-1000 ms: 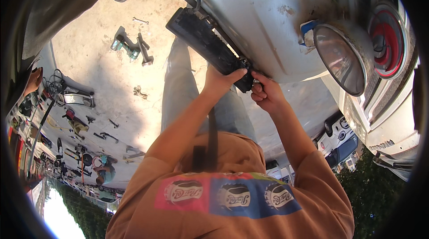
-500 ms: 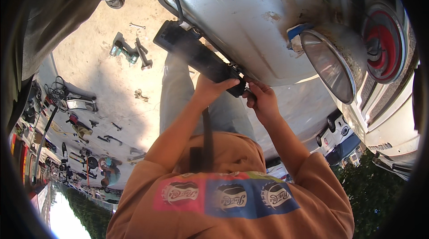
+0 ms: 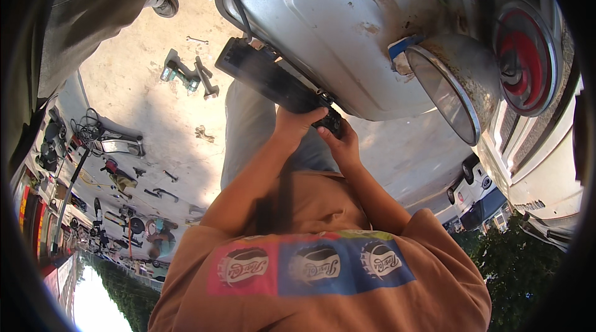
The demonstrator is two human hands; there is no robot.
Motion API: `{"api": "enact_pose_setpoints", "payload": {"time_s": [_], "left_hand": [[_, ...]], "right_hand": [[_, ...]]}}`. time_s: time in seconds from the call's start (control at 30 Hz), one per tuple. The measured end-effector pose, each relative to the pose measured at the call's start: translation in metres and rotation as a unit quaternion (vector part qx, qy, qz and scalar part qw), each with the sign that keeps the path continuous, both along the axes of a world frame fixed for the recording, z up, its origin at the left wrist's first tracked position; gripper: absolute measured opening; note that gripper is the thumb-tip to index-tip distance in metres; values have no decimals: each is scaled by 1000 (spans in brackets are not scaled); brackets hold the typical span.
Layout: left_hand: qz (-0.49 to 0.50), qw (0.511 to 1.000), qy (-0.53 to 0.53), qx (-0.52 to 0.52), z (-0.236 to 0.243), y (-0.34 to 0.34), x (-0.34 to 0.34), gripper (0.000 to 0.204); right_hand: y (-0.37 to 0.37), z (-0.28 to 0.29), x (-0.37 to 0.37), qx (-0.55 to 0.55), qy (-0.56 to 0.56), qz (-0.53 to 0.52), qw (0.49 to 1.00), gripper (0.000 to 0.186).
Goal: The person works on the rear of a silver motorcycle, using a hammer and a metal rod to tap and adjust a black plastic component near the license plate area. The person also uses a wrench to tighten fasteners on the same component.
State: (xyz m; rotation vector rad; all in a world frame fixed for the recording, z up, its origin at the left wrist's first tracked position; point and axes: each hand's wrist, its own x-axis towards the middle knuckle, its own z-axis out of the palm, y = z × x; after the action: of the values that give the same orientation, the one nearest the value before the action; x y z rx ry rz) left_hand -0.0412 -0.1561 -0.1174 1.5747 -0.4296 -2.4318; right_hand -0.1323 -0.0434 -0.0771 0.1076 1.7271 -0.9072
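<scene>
A long, black, box-like part (image 3: 264, 74) slants along the edge of a silver metal tank-like body (image 3: 347, 28). My left hand (image 3: 297, 125) is closed around its near end, the thumb lying across the top. Close by on the right, my right hand (image 3: 341, 141) grips the tip of the same part, its thumb on the near face and the other fingers partly hidden behind. A black hose (image 3: 234, 0) runs down to the part's far end. Small metal fittings show along the seam between the part and the silver body.
On the ground at left lie a cordless power tool (image 3: 179, 74), a hammer-like tool (image 3: 206, 79), a wrench (image 3: 197, 40) and a floor jack (image 3: 121, 144). A person's shoe (image 3: 165, 4) stands at upper left. A round lamp housing (image 3: 444, 93) juts out at right.
My right hand has moved left, from beside the black part's near end to gripping that end. My left hand keeps its hold. The whole view has shifted slightly.
</scene>
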Motion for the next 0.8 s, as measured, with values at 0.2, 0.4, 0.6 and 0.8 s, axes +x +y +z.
{"api": "enact_pose_setpoints", "payload": {"time_s": [0.2,0.4,0.6,0.8], "left_hand": [[1,999,37,10,-4,-4,3,41],[-3,1000,7,4,-3,-1,-1,41],[1,1000,3,-19,-5,1,-3,40],[-20,998,-7,-59,-8,0,-4,40]], "right_hand": [[-2,-10,5,-59,13,-46,997,50],[-1,-7,2,-67,39,-24,997,60],[-4,-6,-6,-51,5,-23,998,64],[-29,12,-29,80,-58,-64,993,57]]}}
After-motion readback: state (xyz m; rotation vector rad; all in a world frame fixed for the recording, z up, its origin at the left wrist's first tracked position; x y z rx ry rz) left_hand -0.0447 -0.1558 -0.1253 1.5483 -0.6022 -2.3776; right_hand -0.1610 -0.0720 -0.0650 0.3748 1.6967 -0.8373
